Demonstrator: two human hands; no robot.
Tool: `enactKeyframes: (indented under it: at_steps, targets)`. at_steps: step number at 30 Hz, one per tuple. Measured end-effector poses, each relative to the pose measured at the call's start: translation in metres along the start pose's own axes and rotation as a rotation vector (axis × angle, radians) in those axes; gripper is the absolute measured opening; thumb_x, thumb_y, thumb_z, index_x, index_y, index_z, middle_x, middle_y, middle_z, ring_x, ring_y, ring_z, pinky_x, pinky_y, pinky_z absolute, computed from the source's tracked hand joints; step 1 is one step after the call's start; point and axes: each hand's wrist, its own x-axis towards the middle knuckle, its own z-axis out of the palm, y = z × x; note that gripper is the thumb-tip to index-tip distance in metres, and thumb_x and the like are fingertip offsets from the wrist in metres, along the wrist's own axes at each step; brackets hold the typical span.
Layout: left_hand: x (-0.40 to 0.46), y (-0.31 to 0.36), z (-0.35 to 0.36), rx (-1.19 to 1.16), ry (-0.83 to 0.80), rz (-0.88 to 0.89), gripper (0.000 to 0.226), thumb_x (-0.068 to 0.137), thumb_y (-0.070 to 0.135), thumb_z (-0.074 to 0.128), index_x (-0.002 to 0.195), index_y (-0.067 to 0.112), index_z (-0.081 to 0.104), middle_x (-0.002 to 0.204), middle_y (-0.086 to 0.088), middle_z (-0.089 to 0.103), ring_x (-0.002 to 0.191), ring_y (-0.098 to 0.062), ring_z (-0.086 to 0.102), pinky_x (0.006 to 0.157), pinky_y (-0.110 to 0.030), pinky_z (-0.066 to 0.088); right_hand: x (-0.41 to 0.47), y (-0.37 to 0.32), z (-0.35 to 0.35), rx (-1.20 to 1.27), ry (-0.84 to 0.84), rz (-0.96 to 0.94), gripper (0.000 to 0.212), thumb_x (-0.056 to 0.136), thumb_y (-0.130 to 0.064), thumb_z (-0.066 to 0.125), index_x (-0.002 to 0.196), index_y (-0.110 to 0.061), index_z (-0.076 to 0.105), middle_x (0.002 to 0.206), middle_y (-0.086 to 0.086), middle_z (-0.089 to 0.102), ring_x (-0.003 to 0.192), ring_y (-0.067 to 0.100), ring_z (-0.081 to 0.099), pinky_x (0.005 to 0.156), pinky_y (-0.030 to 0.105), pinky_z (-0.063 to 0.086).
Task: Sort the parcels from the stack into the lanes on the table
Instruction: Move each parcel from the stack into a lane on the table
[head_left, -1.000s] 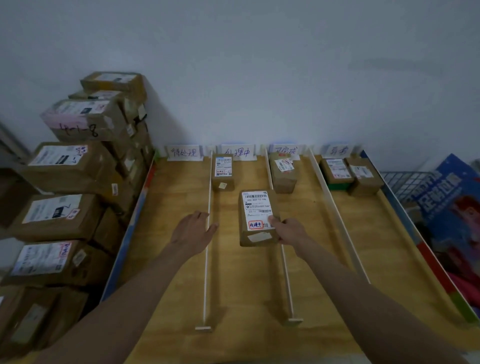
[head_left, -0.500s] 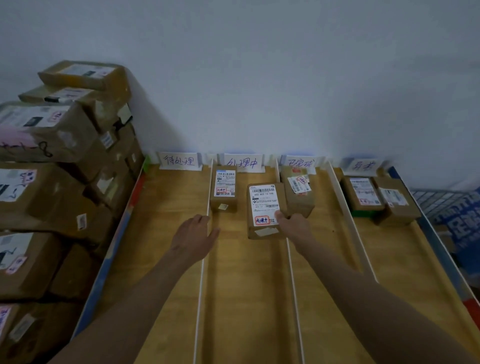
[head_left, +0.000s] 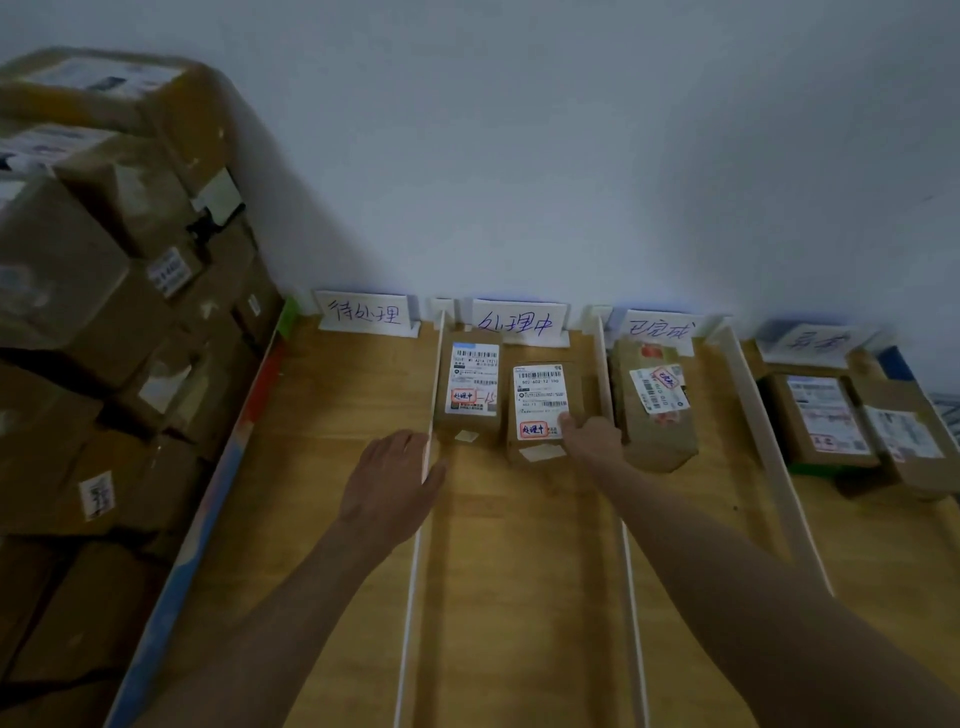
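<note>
A brown parcel (head_left: 537, 400) with a white label and a red stamp lies far back in the second lane, beside another labelled parcel (head_left: 470, 384). My right hand (head_left: 592, 441) grips its near right corner, thumb on the label. My left hand (head_left: 392, 488) hovers open over the white divider (head_left: 415, 545) between the first and second lanes, holding nothing. The stack of parcels (head_left: 104, 312) rises at the left of the wooden table (head_left: 332, 415).
One parcel (head_left: 654, 410) lies in the third lane and two (head_left: 818, 421) (head_left: 904, 436) in the fourth. Handwritten lane signs (head_left: 366, 314) stand along the white wall. A coloured rail (head_left: 223, 478) edges the table on the left.
My right hand has pushed the parcel farther up the second lane, until it lies next to the parcel at the back. My left hand has stayed over the divider.
</note>
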Motion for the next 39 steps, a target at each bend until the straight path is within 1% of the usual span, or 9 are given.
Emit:
enactKeyframes:
  at_steps: [3,5,7,10,14,19,24,29,39]
  targets:
    - [-0.002,-0.01,0.011,-0.006,-0.011,-0.021,0.065,0.097,0.055,0.02,0.144,0.017,0.043,0.145,-0.001,0.047,0.134,-0.019,0.042,0.115,-0.032,0.025,0.012,0.001,0.01,0.015,0.007,0.02,0.05,0.102,-0.045,0.045,0.107,0.002,0.062,0.109,0.016,0.064,0.086,0.024,0.06,0.072,0.035,0.051]
    - [-0.005,-0.016,0.015,-0.021,-0.014,-0.033,0.058,0.101,0.051,0.027,0.145,0.017,0.042,0.146,-0.001,0.046,0.135,-0.019,0.042,0.116,-0.032,0.025,0.016,0.002,0.013,0.018,0.025,0.021,0.053,0.102,-0.046,0.043,0.108,0.003,0.063,0.11,0.018,0.064,0.088,0.025,0.061,0.071,0.035,0.049]
    - [-0.009,-0.02,0.016,-0.028,-0.006,-0.036,0.052,0.103,0.046,0.035,0.146,0.017,0.042,0.147,-0.001,0.045,0.135,-0.019,0.041,0.116,-0.032,0.024,0.016,-0.001,0.013,0.043,0.044,0.011,0.053,0.103,-0.042,0.042,0.109,0.005,0.063,0.11,0.018,0.065,0.091,0.027,0.061,0.074,0.035,0.049]
    - [-0.018,-0.021,0.017,-0.02,-0.003,-0.043,0.052,0.103,0.045,0.036,0.146,0.016,0.041,0.148,-0.002,0.044,0.136,-0.019,0.04,0.115,-0.031,0.024,0.004,-0.002,0.008,0.042,0.054,0.002,0.051,0.104,-0.039,0.042,0.118,0.007,0.059,0.115,0.018,0.062,0.107,0.032,0.06,0.08,0.034,0.045]
    - [-0.037,-0.019,0.017,0.009,-0.018,-0.046,0.053,0.103,0.045,0.035,0.147,0.016,0.04,0.149,-0.002,0.044,0.137,-0.019,0.039,0.117,-0.032,0.021,-0.027,0.006,0.002,0.004,0.09,-0.074,0.047,0.101,-0.039,0.047,0.125,0.0,0.054,0.126,0.017,0.058,0.113,0.032,0.057,0.096,0.044,0.049]
    - [-0.074,-0.016,0.008,0.053,-0.016,-0.045,0.052,0.102,0.046,0.034,0.145,0.017,0.042,0.147,-0.002,0.046,0.135,-0.019,0.041,0.116,-0.033,0.024,-0.095,0.025,-0.009,-0.199,0.123,-0.256,0.041,0.101,-0.028,0.047,0.133,-0.002,0.047,0.134,0.017,0.05,0.122,0.032,0.047,0.097,0.039,0.04]
    - [-0.14,-0.008,-0.019,0.076,0.062,-0.031,0.052,0.102,0.045,0.037,0.145,0.015,0.044,0.145,-0.004,0.048,0.134,-0.022,0.042,0.113,-0.035,0.028,-0.192,0.043,-0.024,-0.35,0.181,-0.349,0.056,0.099,-0.034,0.048,0.147,-0.009,0.033,0.145,0.01,0.04,0.133,0.031,0.039,0.109,0.044,0.036]
    - [-0.223,-0.014,-0.044,0.102,0.124,-0.03,0.054,0.103,0.046,0.036,0.146,0.015,0.041,0.147,-0.004,0.045,0.135,-0.022,0.041,0.112,-0.035,0.03,-0.289,0.059,-0.028,-0.473,0.215,-0.473,0.053,0.101,-0.039,0.044,0.146,-0.014,0.034,0.151,0.006,0.036,0.141,0.027,0.03,0.115,0.042,0.028]
    - [-0.375,-0.062,-0.089,0.086,0.217,-0.08,0.05,0.103,0.045,0.037,0.143,0.016,0.042,0.146,-0.003,0.045,0.136,-0.023,0.04,0.118,-0.039,0.026,-0.436,0.039,0.0,-0.446,0.178,-0.638,0.051,0.1,-0.04,0.042,0.142,-0.012,0.041,0.146,0.009,0.042,0.136,0.028,0.036,0.111,0.044,0.032]
